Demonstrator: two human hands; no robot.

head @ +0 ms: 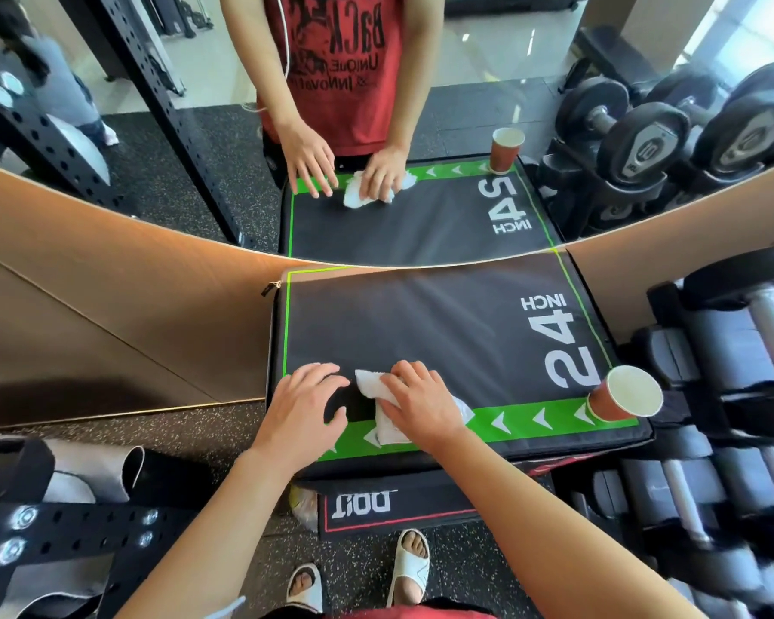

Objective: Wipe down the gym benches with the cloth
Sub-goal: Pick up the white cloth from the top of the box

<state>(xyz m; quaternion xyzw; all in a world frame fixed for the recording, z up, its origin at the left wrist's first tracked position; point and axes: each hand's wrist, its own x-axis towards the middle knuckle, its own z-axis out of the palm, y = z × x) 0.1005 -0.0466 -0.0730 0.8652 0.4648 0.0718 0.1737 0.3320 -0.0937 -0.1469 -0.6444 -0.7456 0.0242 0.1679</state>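
Observation:
A black padded box top (443,332) with a green border and a white "24 INCH" mark stands right in front of me against a mirror. On its near edge lies a crumpled white cloth (378,395). My right hand (421,402) lies flat on the cloth, pressing it onto the pad. Just left of the cloth, my left hand (302,406) rests on the pad with its fingers spread, holding nothing.
A red paper cup (622,399) stands on the pad's near right corner. A rack of dumbbells (733,382) fills the right side. A black perforated steel frame (63,529) is at the lower left. The wall mirror (376,127) behind reflects me and the pad.

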